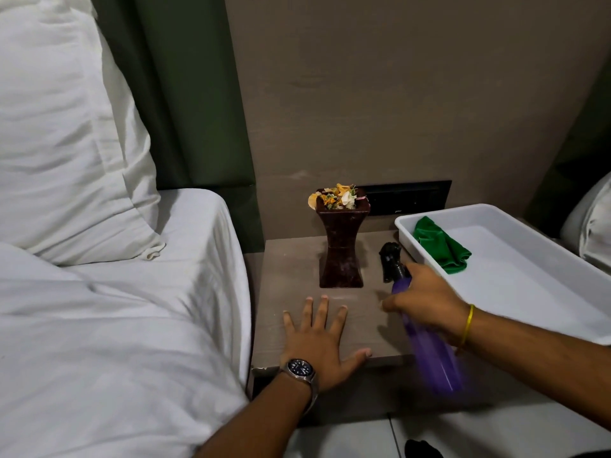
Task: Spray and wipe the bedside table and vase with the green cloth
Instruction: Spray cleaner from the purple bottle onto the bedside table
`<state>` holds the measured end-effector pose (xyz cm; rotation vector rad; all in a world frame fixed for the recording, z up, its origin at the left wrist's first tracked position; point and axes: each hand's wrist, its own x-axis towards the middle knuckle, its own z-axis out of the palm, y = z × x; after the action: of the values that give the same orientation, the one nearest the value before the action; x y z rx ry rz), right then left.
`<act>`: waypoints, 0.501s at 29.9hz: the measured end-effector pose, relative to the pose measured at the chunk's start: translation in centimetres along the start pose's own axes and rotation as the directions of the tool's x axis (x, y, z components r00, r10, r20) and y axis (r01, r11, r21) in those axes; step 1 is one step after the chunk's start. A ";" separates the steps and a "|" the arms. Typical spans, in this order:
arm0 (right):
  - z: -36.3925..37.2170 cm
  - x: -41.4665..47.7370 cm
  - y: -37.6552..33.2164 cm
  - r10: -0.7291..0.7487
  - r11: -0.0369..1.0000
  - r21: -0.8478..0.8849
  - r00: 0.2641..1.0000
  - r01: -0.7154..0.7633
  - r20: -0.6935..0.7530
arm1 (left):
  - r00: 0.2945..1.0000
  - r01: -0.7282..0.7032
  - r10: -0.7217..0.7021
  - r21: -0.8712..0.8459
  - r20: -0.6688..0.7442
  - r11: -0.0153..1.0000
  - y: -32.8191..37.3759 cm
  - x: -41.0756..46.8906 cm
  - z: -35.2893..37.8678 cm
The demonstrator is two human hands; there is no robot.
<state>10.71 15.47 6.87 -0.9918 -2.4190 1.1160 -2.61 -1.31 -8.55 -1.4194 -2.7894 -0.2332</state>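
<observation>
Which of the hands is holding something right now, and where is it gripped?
The right hand grips the purple plastic spray bottle by its upper body, just below the black trigger head. The left hand holds nothing, lying flat on the grey-brown bedside table.

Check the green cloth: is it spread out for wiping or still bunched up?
Bunched up. The green cloth lies crumpled in the white tray's far corner, untouched by either hand.
</observation>
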 end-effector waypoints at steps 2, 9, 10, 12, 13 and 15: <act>-0.2 0.1 0.0 0.013 1.000 0.019 1.000 -0.013 -0.016 | 1.000 0.002 -0.002 0.000 0.001 1.000 -0.1 -0.1 0.1; -1.2 -0.2 -1.5 -0.069 0.988 0.133 0.996 0.075 -0.050 | 1.000 0.008 -0.008 0.010 0.000 1.000 -0.1 -0.1 -0.1; -1.3 -0.1 -1.7 -0.086 0.982 0.163 0.995 0.094 -0.055 | 1.000 0.006 -0.006 0.009 0.004 1.000 -0.1 -0.1 -0.1; -2.0 -0.3 -1.9 -0.097 0.969 0.220 0.993 0.108 -0.061 | 0.999 -0.002 0.001 0.016 0.032 1.000 0.3 -0.3 -0.6; -2.2 -0.4 -2.1 -0.105 0.969 0.219 0.992 0.117 -0.065 | 0.999 0.000 -0.001 0.013 0.040 1.000 0.3 -0.4 -0.7; -2.6 -0.2 -2.2 -0.104 0.972 0.206 0.992 0.117 -0.074 | 0.998 -0.001 0.001 0.008 0.057 1.000 0.4 -0.6 -1.2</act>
<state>11.20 15.71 10.23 -0.8022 -2.2225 1.2501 -2.04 -1.71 -7.33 -1.4488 -2.8309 -0.1843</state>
